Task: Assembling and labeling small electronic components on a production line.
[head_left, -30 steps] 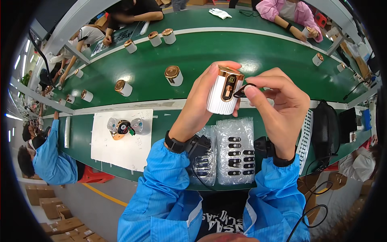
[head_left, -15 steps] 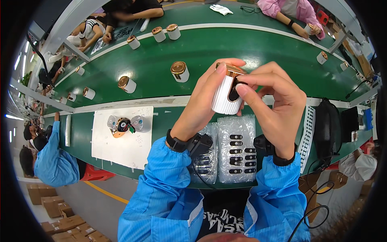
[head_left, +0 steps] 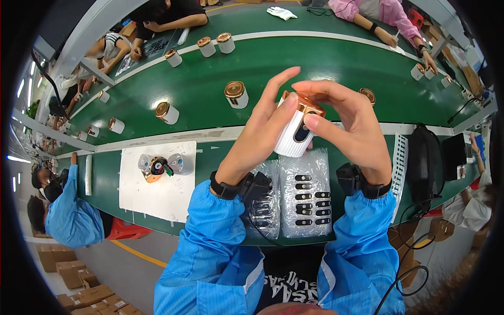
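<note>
Above the near bench I hold a white ribbed cylinder [head_left: 287,137] with a shiny copper-coloured top, tilted a little. A black oval panel [head_left: 301,134] sits on its side. My left hand [head_left: 253,139] is closed round the cylinder's left side, with the thumb along it and a finger stretched up beyond the top. My right hand [head_left: 354,123] grips from the other side: its thumb presses at the upper end of the black panel and its fingers curl over the copper top. Below lie several small black oval panels [head_left: 303,197] on clear plastic packaging [head_left: 286,228].
Several similar copper-topped cylinders [head_left: 236,95] stand along the green belt [head_left: 199,79]. Left on the bench, a white sheet [head_left: 178,202] bears a partly dismantled device [head_left: 157,167]. A black mesh bag [head_left: 424,163] and cables lie right. Co-workers sit across and at both sides.
My right hand has shifted from pinching at the panel to thumb on the panel and fingers over the top. The cylinder has dropped slightly. Across the belt, the pink-sleeved person's hand now reaches to a cylinder.
</note>
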Tool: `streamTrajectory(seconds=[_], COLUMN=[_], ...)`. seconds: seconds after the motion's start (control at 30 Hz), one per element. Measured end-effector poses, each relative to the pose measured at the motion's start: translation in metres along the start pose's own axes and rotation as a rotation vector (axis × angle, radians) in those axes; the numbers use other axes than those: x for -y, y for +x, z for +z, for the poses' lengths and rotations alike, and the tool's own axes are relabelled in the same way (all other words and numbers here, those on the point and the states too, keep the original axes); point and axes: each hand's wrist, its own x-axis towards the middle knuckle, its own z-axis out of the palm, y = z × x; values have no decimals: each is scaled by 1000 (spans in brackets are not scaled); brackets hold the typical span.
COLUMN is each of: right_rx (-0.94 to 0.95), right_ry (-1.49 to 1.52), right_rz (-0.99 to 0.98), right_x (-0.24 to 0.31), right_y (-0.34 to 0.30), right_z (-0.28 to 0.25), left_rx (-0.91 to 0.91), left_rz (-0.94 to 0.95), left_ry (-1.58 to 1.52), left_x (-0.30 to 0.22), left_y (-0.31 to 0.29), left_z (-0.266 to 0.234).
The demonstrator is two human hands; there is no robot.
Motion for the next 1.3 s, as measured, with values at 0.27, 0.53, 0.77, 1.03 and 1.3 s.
streamTrajectory(seconds=[0.27, 0.53, 0.77, 1.03, 1.3], right_rx=[-79, -53, -112, -144, -116], right_ry=[113, -5, -166, -922, -1043], right_rz=[54, 85, 208, 92, -100], right_x=[-2, -26, -70, -150, -96], right_y=[2, 10, 20, 26, -16], right_z=[0, 3, 13, -14, -8], left_rx=[-109, -96, -74, -221, -261], left_rz=[369, 260, 47, 348, 196], left_ry=[886, 757, 888, 1152, 1026], left_x=[-2, 15, 26, 31, 63], left_y=[0, 11, 20, 21, 37], left_z=[-7, -27, -66, -111, -199])
